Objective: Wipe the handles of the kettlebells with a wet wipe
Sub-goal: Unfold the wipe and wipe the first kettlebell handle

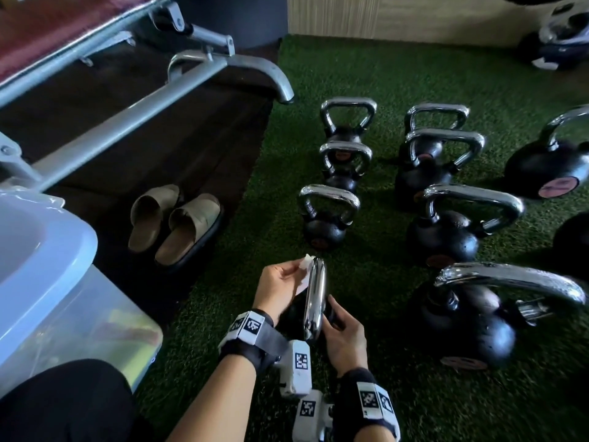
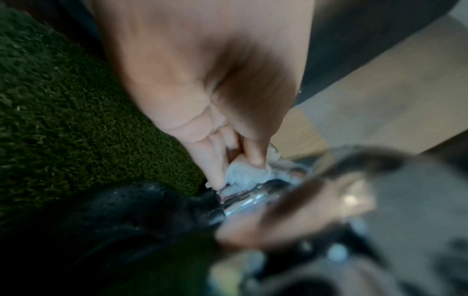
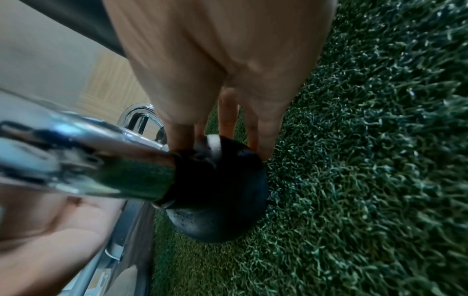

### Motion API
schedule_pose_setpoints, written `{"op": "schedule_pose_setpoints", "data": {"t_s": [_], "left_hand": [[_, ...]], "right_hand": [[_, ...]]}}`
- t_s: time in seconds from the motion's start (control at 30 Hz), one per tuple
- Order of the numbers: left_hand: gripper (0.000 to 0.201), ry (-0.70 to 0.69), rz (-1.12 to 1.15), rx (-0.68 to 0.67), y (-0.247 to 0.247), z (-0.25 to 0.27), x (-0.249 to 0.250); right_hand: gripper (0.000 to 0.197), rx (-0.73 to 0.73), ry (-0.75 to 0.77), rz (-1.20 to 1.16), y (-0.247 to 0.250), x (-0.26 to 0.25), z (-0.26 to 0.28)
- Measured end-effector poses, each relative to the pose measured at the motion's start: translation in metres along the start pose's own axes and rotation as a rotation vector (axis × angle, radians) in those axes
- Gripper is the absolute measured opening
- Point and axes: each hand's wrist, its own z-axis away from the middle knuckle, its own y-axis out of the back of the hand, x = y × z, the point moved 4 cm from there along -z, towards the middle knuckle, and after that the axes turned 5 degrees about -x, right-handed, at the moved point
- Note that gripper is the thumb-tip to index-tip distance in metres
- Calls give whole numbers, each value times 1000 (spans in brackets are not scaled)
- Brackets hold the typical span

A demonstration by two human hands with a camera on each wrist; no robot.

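Note:
A small black kettlebell with a chrome handle [image 1: 315, 298] stands on the green turf right in front of me. My left hand [image 1: 282, 287] pinches a white wet wipe [image 1: 305, 264] and presses it against the far left side of that handle; the left wrist view shows the wipe [image 2: 243, 174] bunched between thumb and fingers on the chrome [image 2: 243, 202]. My right hand [image 1: 342, 333] grips the black ball [image 3: 217, 186] from the right, fingers [image 3: 228, 112] curled over its top. Several more chrome-handled kettlebells [image 1: 328, 215] stand in two rows beyond.
A larger kettlebell [image 1: 471, 317] sits close on the right. A pair of beige sandals [image 1: 178, 221] lies left on a dark mat, beneath a grey metal bench frame [image 1: 127, 119]. A clear bin with a blue lid [image 1: 47, 266] stands at my near left.

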Motion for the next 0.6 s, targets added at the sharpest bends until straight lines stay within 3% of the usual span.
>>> {"op": "schedule_pose_setpoints", "data": {"t_s": [0.1, 0.27, 0.4, 0.5, 0.6], "left_hand": [[20, -95, 47, 27, 2, 18, 3], [27, -199, -154, -13, 6, 19, 14], [25, -125, -69, 11, 10, 32, 7], [26, -62, -5, -121, 19, 49, -12], [21, -119, -13, -180, 21, 61, -18]], "right_hand": [[56, 5, -8, -3, 0, 3, -1], [57, -3, 12, 38, 4, 0, -3], [56, 0, 22, 97, 4, -5, -1], [57, -15, 17, 97, 5, -2, -2], [62, -23, 26, 83, 4, 6, -9]]}}
